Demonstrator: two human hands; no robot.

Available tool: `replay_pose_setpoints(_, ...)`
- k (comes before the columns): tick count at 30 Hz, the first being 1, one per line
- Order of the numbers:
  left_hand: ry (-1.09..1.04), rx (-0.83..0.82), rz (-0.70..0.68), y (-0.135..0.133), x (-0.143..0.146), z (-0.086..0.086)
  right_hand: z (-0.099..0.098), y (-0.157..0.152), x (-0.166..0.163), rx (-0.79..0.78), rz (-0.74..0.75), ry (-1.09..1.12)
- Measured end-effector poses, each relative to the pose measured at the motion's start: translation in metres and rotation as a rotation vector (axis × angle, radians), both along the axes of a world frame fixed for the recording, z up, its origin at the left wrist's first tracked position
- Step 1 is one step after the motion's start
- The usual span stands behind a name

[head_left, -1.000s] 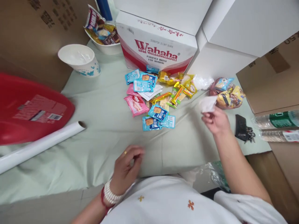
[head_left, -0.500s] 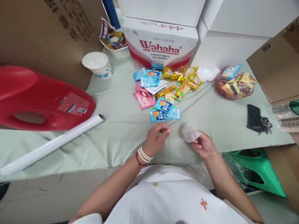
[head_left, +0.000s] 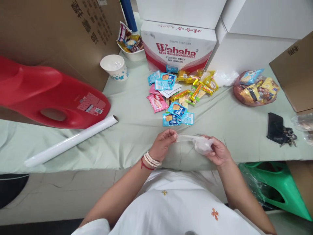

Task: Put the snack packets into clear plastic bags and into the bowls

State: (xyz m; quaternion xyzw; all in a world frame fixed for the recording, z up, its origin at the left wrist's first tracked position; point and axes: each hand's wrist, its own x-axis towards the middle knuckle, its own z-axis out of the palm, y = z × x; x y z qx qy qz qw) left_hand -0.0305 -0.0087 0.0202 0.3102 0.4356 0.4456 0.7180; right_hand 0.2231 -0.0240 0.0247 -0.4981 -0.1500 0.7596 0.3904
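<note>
A clear bag [head_left: 195,142] is held just before the snacks [head_left: 179,94]: one edge is pinched by the left hand [head_left: 161,147], the rest bunched in the right hand [head_left: 219,152], so it is drawn taut.

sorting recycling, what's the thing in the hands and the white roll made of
The bag held between left hand and right hand: likely thin clear plastic film; it looks see-through and crinkled. The white roll: smooth rolled sheet, paper or plastic, hard to tell; slight sheen, hollow end.
</note>
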Motion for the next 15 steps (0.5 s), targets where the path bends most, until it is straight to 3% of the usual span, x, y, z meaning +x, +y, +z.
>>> replay_pose_setpoints(4, -0.074, -0.044, -0.027, -0.010, 0.002, 0.004, 0.009, 0.005, 0.000, 0.293, -0.394, -0.404)
replay_pose_setpoints(6, -0.025, 0.017, -0.039, -0.013, 0.004, 0.007, 0.017, 0.002, -0.008, 0.489, -0.445, -0.614)
replay_pose_setpoints(7, -0.005, 0.047, -0.056, -0.013, 0.005, 0.008, 0.020, 0.000, -0.013, 0.595, -0.344, -0.684)
replay_pose_setpoints(11, 0.017, 0.092, -0.105, -0.013, 0.005, 0.011, 0.025, -0.004, -0.042, 0.952, 0.291, -0.778)
replay_pose_setpoints(13, 0.035, 0.063, -0.054, -0.013, 0.002, 0.010, 0.023, -0.002, -0.052, 0.998, 0.345, -0.822)
replay_pose_setpoints(15, 0.029, -0.002, 0.022, -0.013, -0.003, 0.008, 0.017, -0.002, -0.054, 0.960, 0.272, -0.848)
